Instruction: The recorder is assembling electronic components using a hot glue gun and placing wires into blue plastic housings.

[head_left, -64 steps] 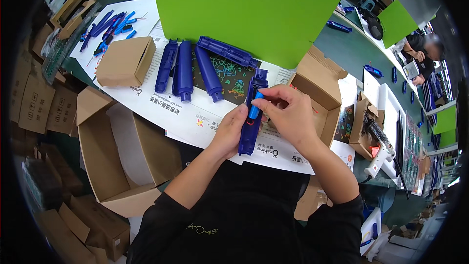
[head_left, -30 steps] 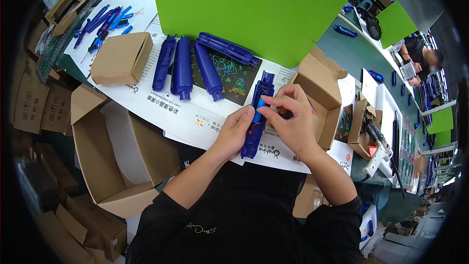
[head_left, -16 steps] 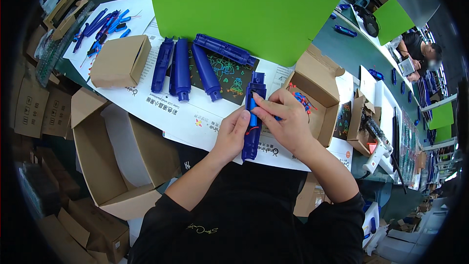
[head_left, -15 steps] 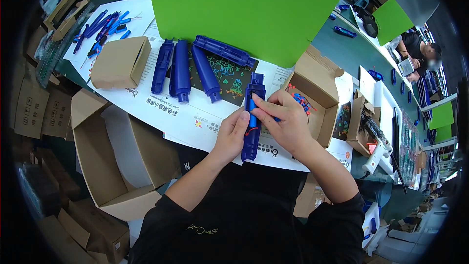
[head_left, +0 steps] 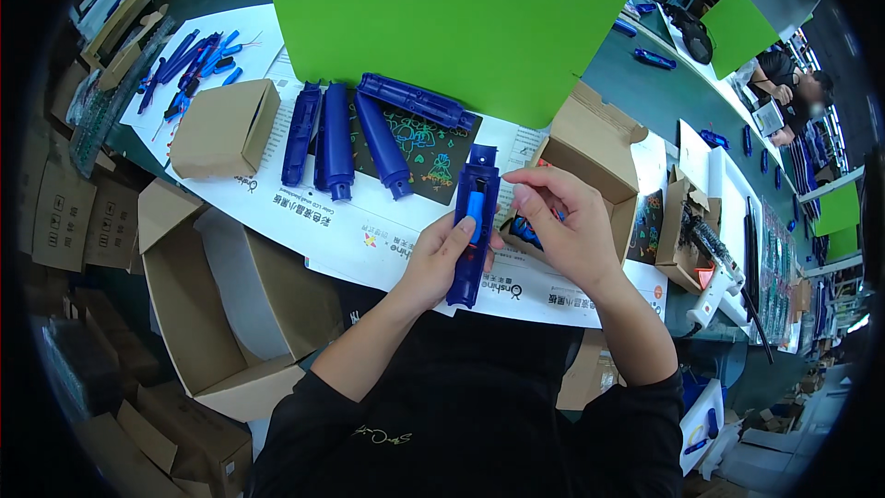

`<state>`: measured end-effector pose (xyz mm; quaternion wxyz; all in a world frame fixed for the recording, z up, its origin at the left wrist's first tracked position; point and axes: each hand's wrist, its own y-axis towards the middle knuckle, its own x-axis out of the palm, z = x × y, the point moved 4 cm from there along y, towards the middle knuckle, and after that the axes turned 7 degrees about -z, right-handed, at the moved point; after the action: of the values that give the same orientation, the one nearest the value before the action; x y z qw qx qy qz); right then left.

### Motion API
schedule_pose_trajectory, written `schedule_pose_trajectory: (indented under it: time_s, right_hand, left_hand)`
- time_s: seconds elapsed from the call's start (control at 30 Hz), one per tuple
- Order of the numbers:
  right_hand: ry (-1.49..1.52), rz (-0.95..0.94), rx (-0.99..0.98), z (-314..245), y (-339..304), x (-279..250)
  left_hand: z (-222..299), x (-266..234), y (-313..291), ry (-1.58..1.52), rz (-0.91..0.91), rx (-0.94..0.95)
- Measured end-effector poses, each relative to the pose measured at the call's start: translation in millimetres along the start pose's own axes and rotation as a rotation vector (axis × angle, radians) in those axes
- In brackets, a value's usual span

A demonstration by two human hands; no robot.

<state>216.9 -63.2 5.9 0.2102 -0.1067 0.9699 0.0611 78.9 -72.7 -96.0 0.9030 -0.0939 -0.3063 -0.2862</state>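
Note:
My left hand (head_left: 441,256) is closed around a long dark blue plastic half shell (head_left: 466,289), held upright above the table edge. Inside its channel lies a lighter blue cylinder (head_left: 476,206), like a battery cell, with my left thumb pressed against it. A bit of red shows lower in the channel. Just right of the shell, my right hand (head_left: 573,226) hovers with thumb and forefinger apart, not touching it. Small blue and red parts (head_left: 528,229) show behind its fingers, partly hidden.
More dark blue shells (head_left: 338,143) lie beyond my hands before a green panel (head_left: 452,18). An open carton (head_left: 590,148) stands right. At left are a small closed box (head_left: 226,129), wired blue parts (head_left: 198,69) and a large open carton (head_left: 180,286). Another person (head_left: 779,92) sits far right.
My right hand has drawn away from the shell to the right, its fingers parting. My left hand still holds the shell, its thumb now higher along the blue cylinder.

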Motion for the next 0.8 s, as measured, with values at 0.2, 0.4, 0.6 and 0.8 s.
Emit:
schedule_pose_trajectory:
  time_s: [0.2, 0.4, 0.6, 0.8]
  right_hand:
    - [0.012, -0.037, 0.017, 11, -1, 8]
    - [0.005, -0.008, 0.015, 13, 2, 7]
    - [0.470, -0.217, 0.258, 4, -3, 13]
    - [0.586, 0.046, 0.132, 12, 45, -70]
  left_hand:
    - [-4, -1, 0, 0.006, -0.024, 0.031]
    - [0, 1, 1, 0.098, -0.046, 0.058]
    - [23, 33, 2, 0.212, -0.118, 0.051]
    - [76, 13, 27, 0.628, -0.047, 0.306]
